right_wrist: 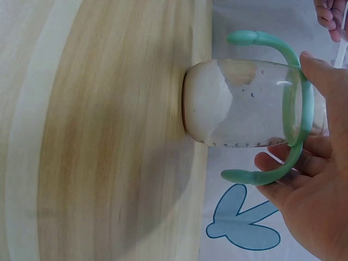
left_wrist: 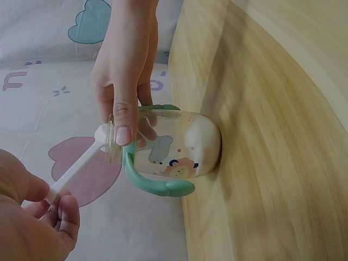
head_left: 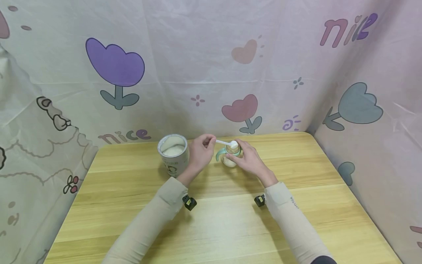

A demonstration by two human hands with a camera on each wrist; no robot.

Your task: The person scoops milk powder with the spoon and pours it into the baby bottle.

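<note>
A clear baby bottle (left_wrist: pixel 179 144) with green handles (right_wrist: pixel 266 176) stands upright on the table, white powder (right_wrist: pixel 206 100) heaped at its bottom. My right hand (head_left: pixel 248 157) grips it around the neck, thumb on one side and fingers on the other. Between thumb and fingers my left hand (head_left: pixel 202 150) pinches the handle of a white scoop (left_wrist: pixel 79 167). The scoop's bowl, with white powder at it in the head view, is at the bottle's open mouth. Left of my left hand stands an open can (head_left: pixel 174 165) of white powder.
The wooden table (head_left: pixel 217 227) runs back to a patterned cloth (head_left: pixel 191 66) that hangs behind and along both sides. The can stands close beside my left wrist, near the table's back edge.
</note>
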